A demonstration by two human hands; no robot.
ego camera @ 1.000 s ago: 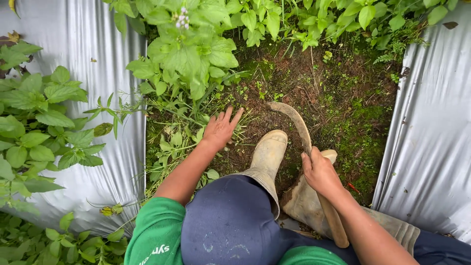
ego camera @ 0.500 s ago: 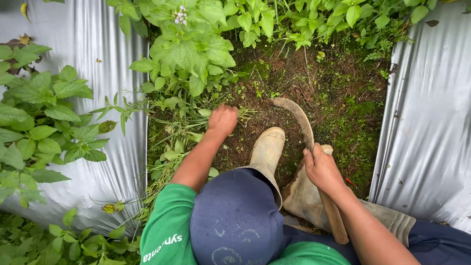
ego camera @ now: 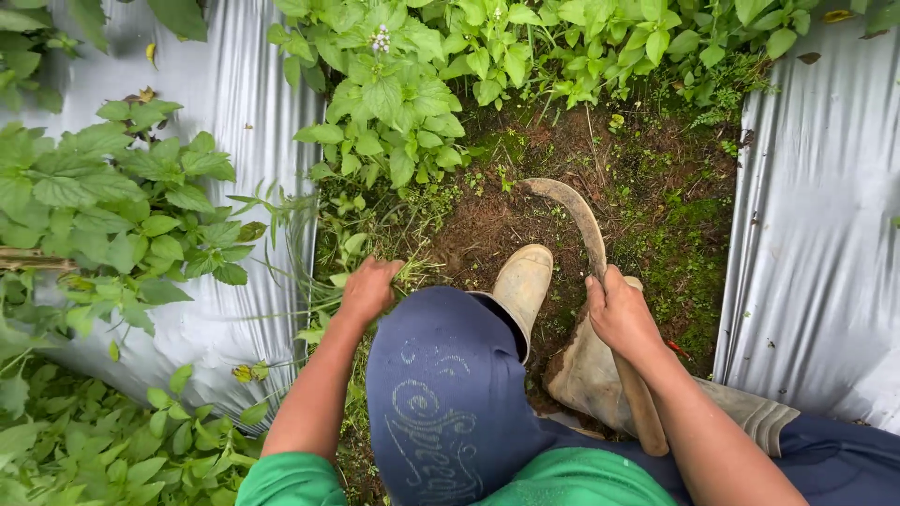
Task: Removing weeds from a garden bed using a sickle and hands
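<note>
Having closed since a second before, left hand [ego camera: 368, 289] fisted on grass tuft [ego camera: 412, 274] beside boot [ego camera: 521, 286], right hand [ego camera: 620, 317] wrapped round sickle [ego camera: 574, 214], ready for weeding.

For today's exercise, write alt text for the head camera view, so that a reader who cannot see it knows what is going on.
Seen from above, a crouching person's left hand grips a clump of grass at the edge of a soil strip, while the right hand holds a curved sickle by its wooden handle. Silver plastic sheeting and leafy green plants border the strip; pale rubber boots rest on the soil.
</note>
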